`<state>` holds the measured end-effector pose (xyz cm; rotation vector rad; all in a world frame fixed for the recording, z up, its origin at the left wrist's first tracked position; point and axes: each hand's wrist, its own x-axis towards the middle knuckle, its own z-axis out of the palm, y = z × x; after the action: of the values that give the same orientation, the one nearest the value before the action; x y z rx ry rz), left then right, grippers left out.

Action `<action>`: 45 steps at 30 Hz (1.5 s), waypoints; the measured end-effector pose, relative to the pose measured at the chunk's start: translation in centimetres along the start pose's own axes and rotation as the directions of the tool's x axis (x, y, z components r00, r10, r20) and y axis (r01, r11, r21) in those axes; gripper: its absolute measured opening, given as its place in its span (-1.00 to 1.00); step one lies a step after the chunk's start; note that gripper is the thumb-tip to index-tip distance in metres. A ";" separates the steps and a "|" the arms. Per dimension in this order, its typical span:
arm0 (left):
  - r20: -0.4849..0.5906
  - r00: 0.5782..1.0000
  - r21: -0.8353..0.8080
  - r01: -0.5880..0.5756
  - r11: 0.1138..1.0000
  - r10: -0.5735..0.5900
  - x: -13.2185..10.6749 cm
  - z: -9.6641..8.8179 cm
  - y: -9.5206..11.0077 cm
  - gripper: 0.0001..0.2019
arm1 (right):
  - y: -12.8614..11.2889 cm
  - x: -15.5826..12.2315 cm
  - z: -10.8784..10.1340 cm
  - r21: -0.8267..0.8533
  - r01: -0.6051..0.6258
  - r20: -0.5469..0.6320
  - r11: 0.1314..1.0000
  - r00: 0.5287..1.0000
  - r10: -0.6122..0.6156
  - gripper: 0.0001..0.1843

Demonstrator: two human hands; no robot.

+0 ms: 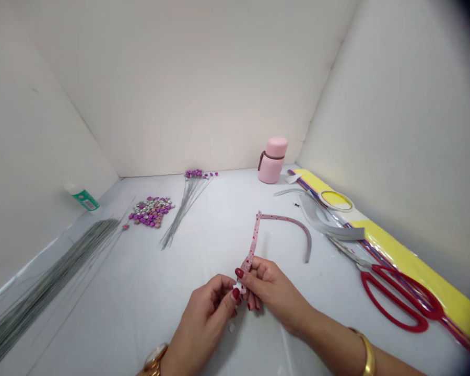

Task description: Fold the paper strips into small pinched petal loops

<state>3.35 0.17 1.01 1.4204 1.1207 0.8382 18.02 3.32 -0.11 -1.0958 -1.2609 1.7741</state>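
Observation:
My left hand (206, 318) and my right hand (270, 295) meet low in the middle of the white work surface, their fingertips close together. Both pinch the lower end of a narrow pink speckled strip (254, 241), which rises away from me and bends sharply at its far end into a curved grey-edged arc (293, 223). A small white piece (238, 286) shows between the fingers, partly hidden. A white scrap (232, 327) lies on the surface just below my left hand.
Red-handled scissors (395, 295) lie on the right, by yellow sheets (411, 261), a tape roll (336, 200) and grey strips (329, 224). A pink bottle (272, 159) stands behind. Beads (151, 211), beaded wires (190, 209), a wire bundle (50, 282) and a tube (85, 200) lie left.

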 end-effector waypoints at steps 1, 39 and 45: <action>0.004 1.000 -0.023 0.014 1.000 -0.014 0.1 -0.1 -0.2 -0.78 | 0.0 0.1 -0.1 -0.002 0.003 -0.002 1.000 1.000 -0.003 -0.60; 0.091 0.955 -0.320 0.295 0.900 -0.281 0.5 0.5 0.0 -0.84 | 0.1 -0.2 -0.2 -0.226 0.097 -0.026 0.969 0.994 -0.106 -0.64; -0.107 0.994 -0.010 -0.033 0.999 0.031 -0.2 0.6 -0.2 -0.87 | 0.1 -0.1 -0.1 -0.114 0.010 0.031 0.993 0.999 -0.007 -0.64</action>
<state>3.80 -0.18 0.71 1.4010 1.1746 0.9514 18.15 3.24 -0.23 -1.1285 -1.3979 1.7369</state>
